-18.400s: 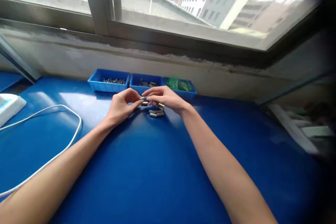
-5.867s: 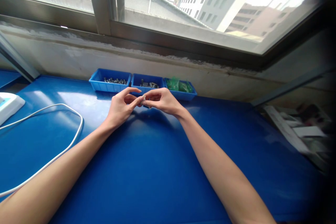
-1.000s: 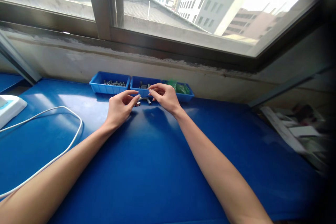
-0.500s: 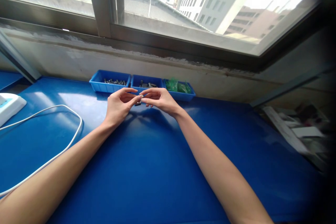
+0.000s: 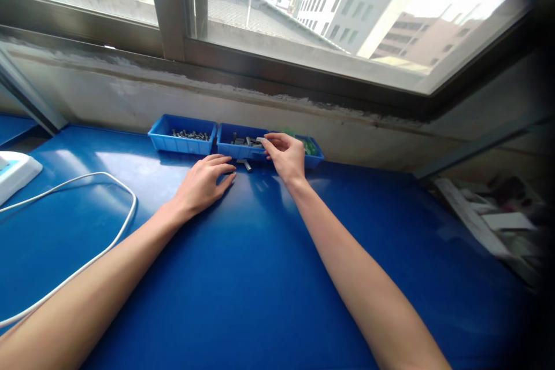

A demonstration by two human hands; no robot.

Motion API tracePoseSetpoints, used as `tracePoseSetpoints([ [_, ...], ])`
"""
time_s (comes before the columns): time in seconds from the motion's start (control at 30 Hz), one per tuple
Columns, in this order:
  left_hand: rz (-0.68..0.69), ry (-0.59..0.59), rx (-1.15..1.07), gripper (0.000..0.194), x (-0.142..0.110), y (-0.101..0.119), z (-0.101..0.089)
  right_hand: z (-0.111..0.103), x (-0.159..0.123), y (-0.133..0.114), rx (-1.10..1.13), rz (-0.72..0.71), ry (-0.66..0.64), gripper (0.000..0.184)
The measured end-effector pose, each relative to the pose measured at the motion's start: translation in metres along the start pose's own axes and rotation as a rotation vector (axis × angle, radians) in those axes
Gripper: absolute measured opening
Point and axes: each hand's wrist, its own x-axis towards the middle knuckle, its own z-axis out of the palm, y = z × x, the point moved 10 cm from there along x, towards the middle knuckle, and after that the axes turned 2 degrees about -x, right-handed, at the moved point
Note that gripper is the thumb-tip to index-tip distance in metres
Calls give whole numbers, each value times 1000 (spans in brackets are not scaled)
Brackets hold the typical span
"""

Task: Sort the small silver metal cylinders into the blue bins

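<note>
My left hand (image 5: pixel 206 182) rests on the blue table, palm down, fingers apart and with nothing visible in it. Just beyond its fingertips lies a small metal part (image 5: pixel 246 165) with a short, rod-like end. My right hand (image 5: pixel 286 155) reaches over the front of the middle blue bin (image 5: pixel 240 151), its thumb and fingers pinched around a small grey metal piece (image 5: pixel 260 140). Several short grey metal pieces (image 5: pixel 240 141) lie inside that bin. The exact shape of the pinched piece is partly hidden by the fingers.
To the left stands a blue bin (image 5: pixel 182 143) of small metal screw-like parts. A right-hand bin (image 5: pixel 315 160) holds green plastic, partly behind my right hand. A white cable (image 5: pixel 130 208) loops at left beside a white power strip (image 5: pixel 19 176). A window frame (image 5: pixel 303 78) rises behind.
My hands have parted. The small metal part between them now lies on the table. My right hand has moved right to the middle bin; the left has lowered and opened.
</note>
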Motion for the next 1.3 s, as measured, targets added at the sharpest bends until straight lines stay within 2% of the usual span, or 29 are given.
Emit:
tracePoseSetpoints([
  [0.1, -4, -77, 31, 29, -1, 1, 7, -4, 1, 2, -51, -5, 11, 27],
  [0.3, -11, -58, 15, 23, 0, -2, 5, 8, -4, -6, -39, -8, -63, 26],
  [0.4, 33, -3, -51, 24, 0, 1, 0, 17, -7, -13, 4, -22, -132, 24],
  [0.57, 92, 183, -176, 23, 3, 13, -21, 25, -12, -23, 60, -55, -200, 24],
  [0.67, 79, 194, -257, 22, 4, 18, -25, 28, -12, -23, 57, -59, -221, 26],
  [0.77, -28, 191, -391, 21, 5, 11, -23, 29, -13, -22, 51, -57, -231, 29],
  [0.9, -278, 195, -625, 35, 1, -16, -12, 31, -14, -19, 45, -45, -250, 29],
  [1.0, -395, 205, -713, 42, -1, -31, -6, 36, -16, -18, 53, -39, -297, 29],
  [1.1, -452, 230, -728, 44, -3, -40, -6, 42, -18, -16, 72, -5, -348, 28],
  [1.3, -460, 286, -733, 43, -5, -45, -11, 50, -25, -11, 118, 113, -445, 27],
])
